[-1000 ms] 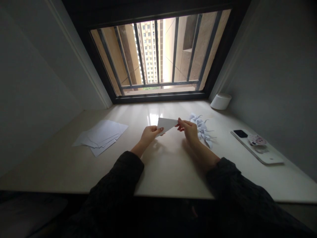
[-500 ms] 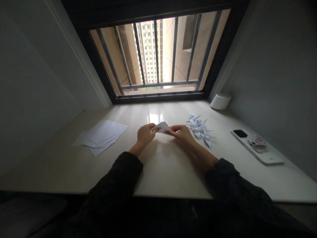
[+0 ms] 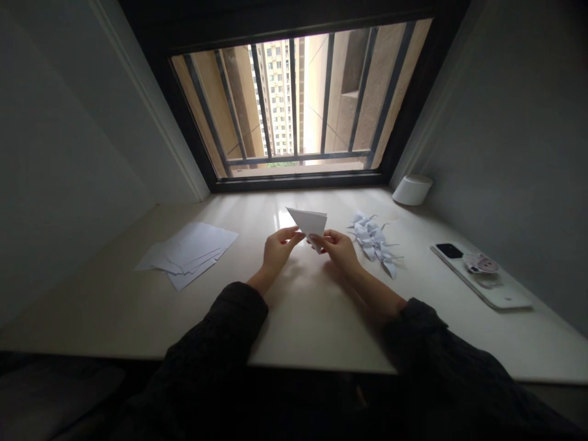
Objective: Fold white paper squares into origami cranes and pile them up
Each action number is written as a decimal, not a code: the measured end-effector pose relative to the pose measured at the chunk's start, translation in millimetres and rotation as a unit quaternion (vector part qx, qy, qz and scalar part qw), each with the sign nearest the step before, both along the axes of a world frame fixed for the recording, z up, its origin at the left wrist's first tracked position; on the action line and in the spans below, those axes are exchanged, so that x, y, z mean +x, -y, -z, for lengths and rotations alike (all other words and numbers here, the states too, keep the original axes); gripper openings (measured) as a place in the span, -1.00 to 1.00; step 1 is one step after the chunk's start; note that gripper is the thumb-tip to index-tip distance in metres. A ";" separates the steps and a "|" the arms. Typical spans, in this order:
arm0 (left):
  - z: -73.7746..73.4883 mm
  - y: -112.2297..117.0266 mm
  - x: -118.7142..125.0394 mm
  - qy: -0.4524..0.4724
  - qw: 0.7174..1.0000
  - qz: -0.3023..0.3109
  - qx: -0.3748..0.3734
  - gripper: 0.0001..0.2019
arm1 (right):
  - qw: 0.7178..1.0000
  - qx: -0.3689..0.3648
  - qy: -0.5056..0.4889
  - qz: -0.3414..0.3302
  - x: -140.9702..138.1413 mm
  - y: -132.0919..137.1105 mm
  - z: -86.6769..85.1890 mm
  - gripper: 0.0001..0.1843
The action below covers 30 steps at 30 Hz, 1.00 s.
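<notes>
A white paper folded into a triangle (image 3: 310, 223) is held upright above the pale desk (image 3: 298, 306), its point downward. My left hand (image 3: 279, 248) pinches its lower left edge with thumb and fingers. My right hand (image 3: 339, 247) pinches the lower tip from the right. Both hands hover just above the desk near its middle. Dark sleeves cover both forearms.
A loose stack of white sheets (image 3: 188, 252) lies at the left. Several folded paper cranes (image 3: 374, 240) lie right of my hands. A white phone with a round sticker grip (image 3: 480, 274) rests far right, a white cylinder (image 3: 412, 188) by the barred window (image 3: 298, 104).
The paper was a wide triangle held by both ends, then brought low and folded between both hands. Now it stands upright as a smaller triangle, lifted slightly.
</notes>
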<state>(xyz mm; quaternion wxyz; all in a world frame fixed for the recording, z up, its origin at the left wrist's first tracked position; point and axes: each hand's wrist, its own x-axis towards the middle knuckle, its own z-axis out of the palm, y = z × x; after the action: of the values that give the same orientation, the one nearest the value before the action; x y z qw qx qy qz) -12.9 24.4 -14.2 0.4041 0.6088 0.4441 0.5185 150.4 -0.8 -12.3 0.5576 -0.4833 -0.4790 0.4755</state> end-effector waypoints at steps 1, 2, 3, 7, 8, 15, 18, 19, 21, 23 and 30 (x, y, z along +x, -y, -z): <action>1.7 1.1 1.9 0.016 1.000 0.013 -0.008 -0.63 | 1.000 -0.002 -0.004 -0.007 -1.8 1.3 -0.5 -0.52; 2.6 2.2 3.4 0.030 0.999 0.015 -0.013 -0.66 | 1.000 -0.005 -0.005 -0.015 -3.4 2.4 -0.6 -0.51; 2.8 3.4 4.5 0.041 0.999 0.015 -0.019 -0.68 | 1.000 -0.006 -0.005 -0.020 -4.9 3.5 -0.4 -0.51; -1.4 6.7 5.8 0.061 0.997 -0.014 -0.053 -0.69 | 0.999 -0.003 0.007 -0.034 -8.5 6.5 0.8 -0.55; -2.5 7.1 5.8 0.060 0.996 -0.020 -0.060 -0.69 | 0.999 -0.006 0.015 -0.039 -8.9 6.8 1.2 -0.56; -6.0 10.6 7.1 0.070 0.996 -0.006 -0.063 -0.69 | 0.998 -0.013 0.023 -0.052 -9.9 5.0 8.1 -0.60; -7.4 11.0 7.3 0.087 0.993 -0.020 -0.078 -0.68 | 0.998 -0.017 0.028 -0.060 -10.8 4.9 9.7 -0.60; -8.0 10.4 6.9 0.094 0.992 -0.027 -0.084 -0.68 | 0.997 -0.016 0.032 -0.063 -11.1 5.4 9.6 -0.60; -9.5 8.0 5.1 0.112 0.988 -0.043 -0.093 -0.68 | 0.997 -0.010 0.038 -0.069 -11.5 6.9 8.9 -0.59; -11.8 4.6 2.0 0.134 0.984 -0.056 -0.103 -0.68 | 0.996 -0.006 0.045 -0.076 -11.5 8.8 8.1 -0.60; -25.2 -1.2 -9.8 0.178 0.975 -0.073 -0.109 -0.69 | 0.995 -0.003 0.055 -0.080 -10.3 11.4 6.2 -0.61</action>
<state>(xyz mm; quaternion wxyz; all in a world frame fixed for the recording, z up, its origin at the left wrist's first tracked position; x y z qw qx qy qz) -22.7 25.7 11.0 0.5018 0.4249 0.4623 0.5949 140.1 -12.2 -18.5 0.4896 -0.4701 -0.5446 0.4926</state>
